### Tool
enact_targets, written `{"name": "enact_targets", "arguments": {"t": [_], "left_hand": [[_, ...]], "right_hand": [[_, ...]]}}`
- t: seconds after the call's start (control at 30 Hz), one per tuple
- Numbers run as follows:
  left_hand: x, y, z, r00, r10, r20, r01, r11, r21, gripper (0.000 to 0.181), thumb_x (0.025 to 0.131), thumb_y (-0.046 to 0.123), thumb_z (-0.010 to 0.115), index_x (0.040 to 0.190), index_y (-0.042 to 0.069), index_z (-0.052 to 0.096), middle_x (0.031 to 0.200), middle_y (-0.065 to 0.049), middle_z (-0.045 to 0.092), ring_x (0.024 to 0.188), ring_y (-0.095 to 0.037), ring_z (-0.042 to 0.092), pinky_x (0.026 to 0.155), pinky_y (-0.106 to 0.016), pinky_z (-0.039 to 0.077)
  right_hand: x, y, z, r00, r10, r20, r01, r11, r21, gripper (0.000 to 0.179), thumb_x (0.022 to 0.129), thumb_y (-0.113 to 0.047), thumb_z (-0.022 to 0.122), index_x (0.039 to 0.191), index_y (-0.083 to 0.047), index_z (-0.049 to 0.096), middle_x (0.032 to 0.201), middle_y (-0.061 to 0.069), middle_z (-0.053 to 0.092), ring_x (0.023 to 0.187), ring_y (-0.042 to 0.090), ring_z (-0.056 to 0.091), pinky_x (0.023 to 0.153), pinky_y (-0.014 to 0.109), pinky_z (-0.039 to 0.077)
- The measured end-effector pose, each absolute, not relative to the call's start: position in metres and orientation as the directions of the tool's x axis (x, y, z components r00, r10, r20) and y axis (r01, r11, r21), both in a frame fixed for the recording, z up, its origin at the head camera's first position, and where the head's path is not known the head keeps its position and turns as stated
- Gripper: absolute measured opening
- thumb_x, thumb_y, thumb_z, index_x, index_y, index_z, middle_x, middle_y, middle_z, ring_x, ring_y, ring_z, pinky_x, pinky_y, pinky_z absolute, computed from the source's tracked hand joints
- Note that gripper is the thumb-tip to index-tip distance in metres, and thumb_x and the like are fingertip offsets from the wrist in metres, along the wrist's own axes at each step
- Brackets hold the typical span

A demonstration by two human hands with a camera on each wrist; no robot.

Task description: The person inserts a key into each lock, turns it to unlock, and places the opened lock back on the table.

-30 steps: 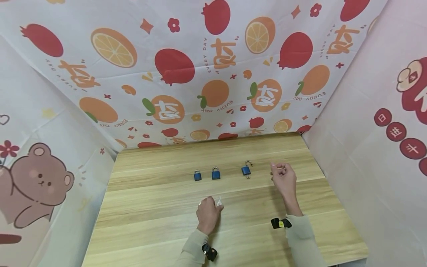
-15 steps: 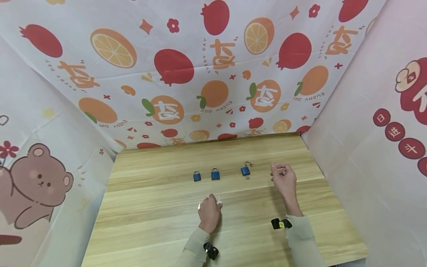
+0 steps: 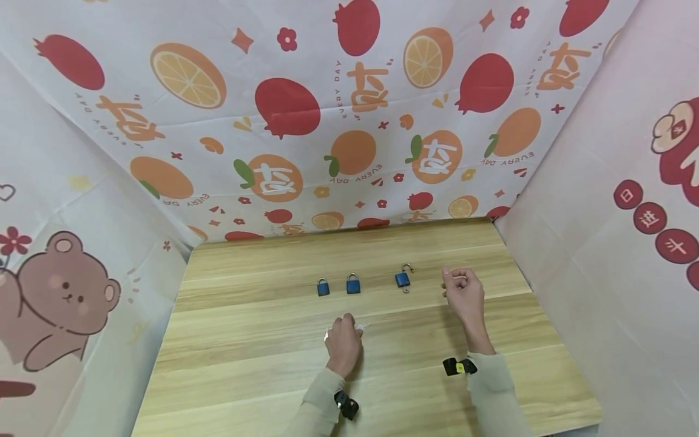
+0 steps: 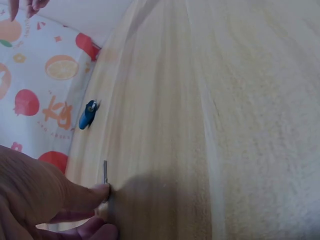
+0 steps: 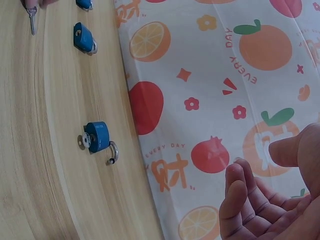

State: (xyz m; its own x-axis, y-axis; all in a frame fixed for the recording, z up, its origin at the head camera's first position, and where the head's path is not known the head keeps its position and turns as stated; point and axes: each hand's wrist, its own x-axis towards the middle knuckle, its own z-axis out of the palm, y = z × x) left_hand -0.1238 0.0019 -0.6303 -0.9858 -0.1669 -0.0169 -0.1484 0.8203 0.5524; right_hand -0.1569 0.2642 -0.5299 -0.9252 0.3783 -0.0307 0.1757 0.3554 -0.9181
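My left hand (image 3: 344, 347) is low over the table's middle, pinching a small silver key (image 5: 33, 21) between thumb and fingers. The key's blade sticks out past the thumb; the fingers hide the rest. Another shiny bit shows at the hand's left side in the head view. Beyond this hand stand a small blue padlock (image 3: 323, 287) and a slightly bigger blue padlock (image 3: 354, 284), both with shackles closed. Farther right lies a third blue padlock (image 5: 100, 136), its shackle swung open and a key in its bottom. To its right my right hand (image 3: 465, 294) hovers, fingers loosely curled, holding nothing.
The wooden table (image 3: 229, 340) is enclosed by a fruit-print cloth (image 3: 306, 139) at the back. Pale printed cloths hang at the left, with a bear (image 3: 71, 291), and at the right. Black straps circle both wrists.
My left hand has shifted slightly forward. The key in its fingers has turned from pointing away to pointing right. My right hand and the padlocks stay put.
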Motion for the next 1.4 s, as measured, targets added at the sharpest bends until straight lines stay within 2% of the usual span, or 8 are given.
{"name": "enact_targets", "arguments": {"t": [0.07,0.2,0.27,0.5,0.97,1.23,1.4], "left_hand": [[-0.125,0.002,-0.631,-0.989,-0.145,0.0,-0.123,0.835,0.536,0.022,0.081,0.018,0.085,0.085,0.008,0.066,0.078,-0.01,0.065,0.065,-0.033,0.064,0.053,-0.045,0.048],[-0.126,0.005,-0.632,-0.994,-0.083,0.072,-0.037,0.87,0.492,0.019,0.08,0.017,0.086,0.08,0.008,0.069,0.074,-0.008,0.064,0.063,-0.029,0.063,0.053,-0.042,0.049],[-0.126,0.005,-0.632,-0.992,-0.069,0.102,-0.012,0.878,0.478,0.017,0.079,0.016,0.086,0.077,0.008,0.071,0.072,-0.008,0.064,0.062,-0.028,0.063,0.053,-0.042,0.05],[-0.127,0.005,-0.635,-0.989,-0.064,0.13,0.003,0.889,0.457,0.018,0.077,0.016,0.088,0.073,0.008,0.072,0.069,-0.006,0.062,0.059,-0.024,0.063,0.052,-0.038,0.051],[-0.129,0.0,-0.641,-0.989,-0.086,0.121,-0.011,0.858,0.514,0.022,0.078,0.018,0.087,0.069,0.008,0.07,0.066,-0.003,0.058,0.058,-0.019,0.058,0.052,-0.034,0.048],[-0.129,-0.002,-0.641,-0.996,-0.057,0.073,-0.005,0.82,0.573,0.02,0.08,0.011,0.085,0.074,0.002,0.069,0.07,-0.007,0.057,0.063,-0.023,0.058,0.056,-0.037,0.051],[-0.129,-0.003,-0.641,-0.997,-0.037,0.068,0.008,0.824,0.567,0.02,0.08,0.009,0.085,0.074,-0.001,0.068,0.072,-0.01,0.058,0.067,-0.025,0.058,0.061,-0.038,0.051]], "right_hand": [[-0.157,0.264,-0.53,-0.925,0.378,-0.031,0.176,0.356,-0.918,0.039,0.1,-0.041,0.062,0.11,-0.004,0.059,0.075,0.002,0.073,0.058,0.006,0.066,0.053,0.023,0.05],[-0.157,0.264,-0.53,-0.925,0.378,-0.034,0.18,0.358,-0.916,0.039,0.1,-0.04,0.062,0.111,-0.003,0.059,0.083,0.013,0.075,0.058,0.005,0.066,0.054,0.023,0.05],[-0.157,0.264,-0.529,-0.925,0.377,-0.04,0.183,0.352,-0.918,0.039,0.1,-0.04,0.062,0.111,-0.003,0.059,0.085,0.014,0.075,0.058,0.006,0.066,0.054,0.023,0.051],[-0.155,0.263,-0.53,-0.93,0.365,-0.041,0.172,0.334,-0.927,0.039,0.1,-0.041,0.062,0.11,-0.003,0.06,0.073,-0.002,0.071,0.059,0.008,0.066,0.054,0.024,0.051],[-0.155,0.262,-0.533,-0.931,0.364,-0.039,0.16,0.309,-0.937,0.034,0.1,-0.036,0.063,0.108,-0.003,0.06,0.069,-0.005,0.07,0.057,0.007,0.066,0.054,0.023,0.052],[-0.154,0.261,-0.533,-0.934,0.353,-0.054,0.163,0.287,-0.944,0.033,0.101,-0.035,0.063,0.107,-0.003,0.06,0.068,-0.008,0.069,0.057,0.007,0.066,0.053,0.024,0.052],[-0.154,0.261,-0.533,-0.937,0.343,-0.068,0.169,0.273,-0.947,0.034,0.101,-0.035,0.063,0.107,-0.002,0.059,0.068,-0.009,0.068,0.058,0.007,0.066,0.054,0.027,0.055]]}}
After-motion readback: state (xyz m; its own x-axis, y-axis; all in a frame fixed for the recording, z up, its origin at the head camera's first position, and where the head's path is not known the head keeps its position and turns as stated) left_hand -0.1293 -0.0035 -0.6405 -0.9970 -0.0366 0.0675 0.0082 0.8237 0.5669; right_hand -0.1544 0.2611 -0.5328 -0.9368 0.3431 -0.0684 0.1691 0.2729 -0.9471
